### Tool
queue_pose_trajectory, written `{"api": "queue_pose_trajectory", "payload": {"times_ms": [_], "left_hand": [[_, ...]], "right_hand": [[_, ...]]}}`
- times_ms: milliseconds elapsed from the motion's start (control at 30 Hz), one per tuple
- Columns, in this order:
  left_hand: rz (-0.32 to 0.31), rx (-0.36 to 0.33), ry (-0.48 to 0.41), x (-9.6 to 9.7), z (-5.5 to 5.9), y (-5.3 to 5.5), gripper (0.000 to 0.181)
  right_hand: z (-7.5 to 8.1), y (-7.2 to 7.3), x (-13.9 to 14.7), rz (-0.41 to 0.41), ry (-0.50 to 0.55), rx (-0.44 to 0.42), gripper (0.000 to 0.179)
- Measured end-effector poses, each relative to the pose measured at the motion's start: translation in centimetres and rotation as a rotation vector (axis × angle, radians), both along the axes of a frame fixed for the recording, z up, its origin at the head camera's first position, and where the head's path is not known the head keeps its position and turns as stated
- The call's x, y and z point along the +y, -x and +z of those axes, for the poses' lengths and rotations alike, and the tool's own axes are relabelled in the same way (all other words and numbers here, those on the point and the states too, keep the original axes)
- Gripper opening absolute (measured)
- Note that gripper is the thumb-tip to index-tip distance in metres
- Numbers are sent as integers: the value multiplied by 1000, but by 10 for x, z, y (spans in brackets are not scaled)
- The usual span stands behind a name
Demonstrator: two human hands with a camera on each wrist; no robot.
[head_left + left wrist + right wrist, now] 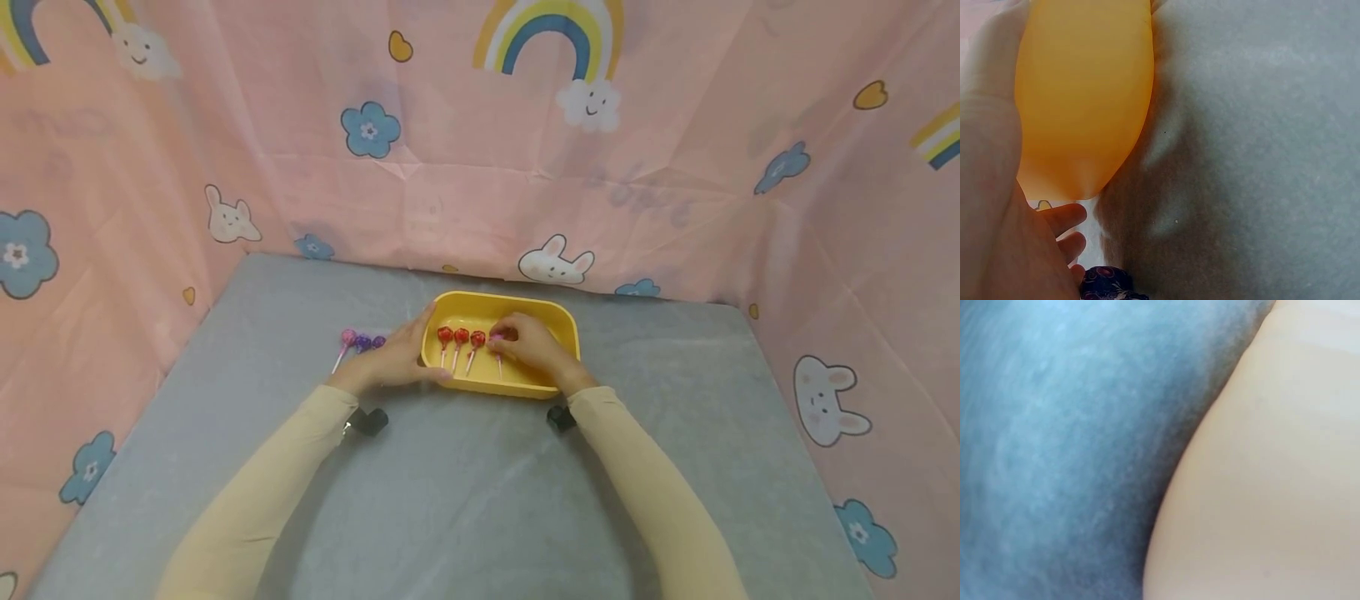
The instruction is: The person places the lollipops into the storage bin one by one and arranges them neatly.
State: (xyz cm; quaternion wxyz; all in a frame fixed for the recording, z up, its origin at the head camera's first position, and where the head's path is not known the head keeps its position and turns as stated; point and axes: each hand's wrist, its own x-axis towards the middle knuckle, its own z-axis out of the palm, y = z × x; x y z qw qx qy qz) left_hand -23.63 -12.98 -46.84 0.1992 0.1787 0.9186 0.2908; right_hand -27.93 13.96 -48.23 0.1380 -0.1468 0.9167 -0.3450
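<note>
A yellow tray (517, 388) holds three red-wrapped lollipops (461, 336) in a row, heads away from me. To the right of them, my right hand (528, 342) pinches the head of a pink lollipop (499, 364), its stick pointing toward me over the tray floor. My left hand (393, 354) grips the tray's left end, thumb along the near side and index finger up by the far corner. In the left wrist view that hand (1022, 244) lies against the tray's outer wall (1085, 94). The right wrist view shows just blurred skin and grey cloth.
Left of the tray, a pink lollipop (348, 337) and purple lollipops (363, 342) lie on the grey table (465, 500), partly covered by my left hand. A dark purple wrapper (1107, 281) shows near the left fingers. Pink printed cloth (450, 192) walls the table's back and sides.
</note>
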Motion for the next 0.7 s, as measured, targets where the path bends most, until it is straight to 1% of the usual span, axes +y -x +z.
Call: {"api": "queue_pose_trajectory", "payload": {"times_ms": [267,467,567,700], "left_hand": [[-5,9,-9,-1,-3,1,129],[-6,1,-11,-1,-2,1,130],[-4,-1,-11,-1,-2,1,130],[-2,2,-11,-1,-2,1,131]], "right_hand": [[0,-1,3,9,17,9,33],[1,0,10,18,50,-21,36],[4,0,12,19,41,-35,35],[5,2,12,20,18,-24,32]]}}
